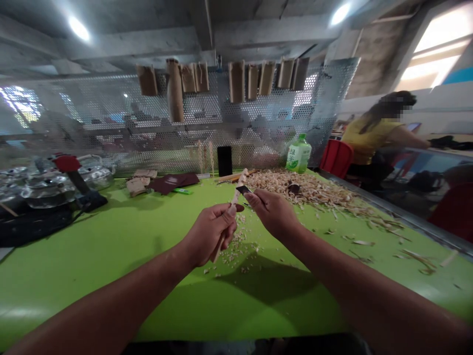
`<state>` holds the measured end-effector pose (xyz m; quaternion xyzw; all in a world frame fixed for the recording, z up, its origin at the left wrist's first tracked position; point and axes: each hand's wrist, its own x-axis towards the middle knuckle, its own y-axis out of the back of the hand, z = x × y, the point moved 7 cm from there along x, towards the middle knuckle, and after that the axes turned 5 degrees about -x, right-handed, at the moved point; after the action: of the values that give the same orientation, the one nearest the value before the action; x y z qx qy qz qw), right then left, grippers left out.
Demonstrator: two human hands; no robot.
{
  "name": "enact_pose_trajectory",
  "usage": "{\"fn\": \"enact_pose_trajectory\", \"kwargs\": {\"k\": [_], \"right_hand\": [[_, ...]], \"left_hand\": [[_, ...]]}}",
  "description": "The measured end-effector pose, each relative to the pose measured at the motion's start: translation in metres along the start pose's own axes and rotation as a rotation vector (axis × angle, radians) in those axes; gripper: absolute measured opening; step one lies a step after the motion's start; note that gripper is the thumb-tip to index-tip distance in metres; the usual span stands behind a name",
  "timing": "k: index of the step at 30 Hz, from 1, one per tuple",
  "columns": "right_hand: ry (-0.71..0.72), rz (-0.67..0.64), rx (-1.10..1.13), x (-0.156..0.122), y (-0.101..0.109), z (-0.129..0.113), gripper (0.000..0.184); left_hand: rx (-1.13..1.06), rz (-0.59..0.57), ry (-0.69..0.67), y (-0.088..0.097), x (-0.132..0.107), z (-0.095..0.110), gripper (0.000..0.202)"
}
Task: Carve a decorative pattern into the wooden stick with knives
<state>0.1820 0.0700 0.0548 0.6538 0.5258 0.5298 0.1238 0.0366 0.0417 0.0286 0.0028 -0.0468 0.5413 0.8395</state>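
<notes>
My left hand (214, 229) is closed around a pale carved wooden stick (235, 197), which slants up and away from me with its lower end poking out below the fist. Notches show along the stick's upper part. My right hand (273, 211) grips a dark-bladed carving knife (243, 189), its handle hidden by the fingers. The blade lies at the upper part of the stick and seems to touch it. Small wood chips (240, 241) are scattered on the green tabletop (166, 291) under both hands.
A heap of wood shavings (318, 190) lies at the back right, near a green tea bottle (298, 154). A black phone-like slab (224, 161) stands by the perforated screen (148, 133). Metal kettles (48, 190) crowd the left. A seated person in yellow (369, 135) is at far right.
</notes>
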Motion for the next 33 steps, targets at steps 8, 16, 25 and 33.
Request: {"fn": "enact_pose_trajectory", "kwargs": {"k": [8, 16, 25, 33], "right_hand": [[0.033, -0.012, -0.055, -0.001, 0.004, -0.006, 0.043], [0.056, -0.098, -0.109, 0.003, 0.002, -0.004, 0.044], [0.056, -0.163, -0.051, 0.003, -0.005, -0.006, 0.044], [-0.083, -0.260, 0.345, -0.002, -0.025, 0.000, 0.049]], "left_hand": [[0.098, 0.028, -0.054, 0.006, -0.002, 0.005, 0.032], [0.156, -0.001, 0.026, 0.007, 0.001, 0.005, 0.031], [0.235, -0.011, 0.033, 0.010, 0.003, 0.005, 0.030], [0.084, 0.008, 0.043, 0.003, 0.002, 0.000, 0.031]]}}
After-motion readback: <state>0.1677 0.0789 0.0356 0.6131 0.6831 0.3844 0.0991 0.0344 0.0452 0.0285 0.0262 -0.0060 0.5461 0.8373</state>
